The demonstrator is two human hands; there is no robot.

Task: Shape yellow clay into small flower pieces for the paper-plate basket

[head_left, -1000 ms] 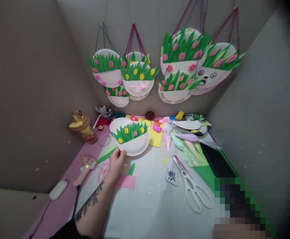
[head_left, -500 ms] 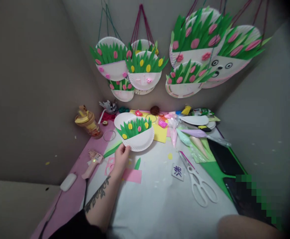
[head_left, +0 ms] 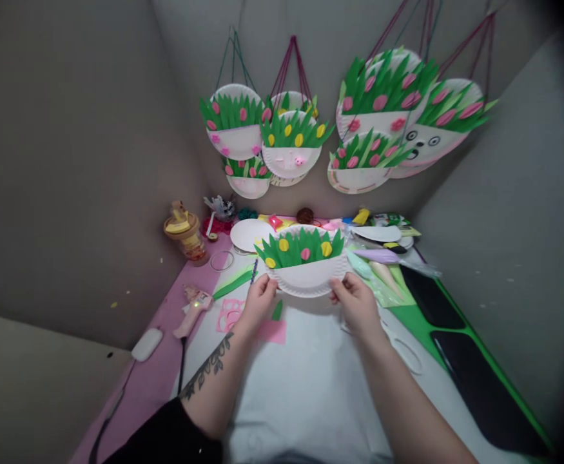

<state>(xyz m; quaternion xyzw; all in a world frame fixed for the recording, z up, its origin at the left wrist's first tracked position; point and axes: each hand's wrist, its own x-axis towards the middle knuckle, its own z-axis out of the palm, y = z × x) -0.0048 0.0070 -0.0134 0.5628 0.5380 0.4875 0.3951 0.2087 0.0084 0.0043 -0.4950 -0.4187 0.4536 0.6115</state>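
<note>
Between my two hands is a paper plate basket (head_left: 305,278), a white ridged pocket with green paper leaves and yellow and pink paper flowers rising from it. My left hand (head_left: 262,295) pinches its lower left rim. At the lower right rim, my right hand (head_left: 354,296) grips it between thumb and fingers. The basket faces me, held above the white table covering (head_left: 311,374). Below and left of it lie a pink paper piece (head_left: 272,332), a cut-out pink sheet (head_left: 230,314) and a green paper leaf (head_left: 277,310). My right hand partly hides white-handled scissors (head_left: 407,353).
A pink glue gun (head_left: 193,312) with a cord rests at left, near a white case (head_left: 147,345). Piping bags (head_left: 376,256) and dark flat devices (head_left: 485,386) lie at right. A brown cup (head_left: 185,235) stands back left. Finished plate baskets (head_left: 291,161) hang on the wall.
My right hand has come in and taken the basket's right rim. The basket has moved right and nearer and is now level. The view has shifted slightly.
</note>
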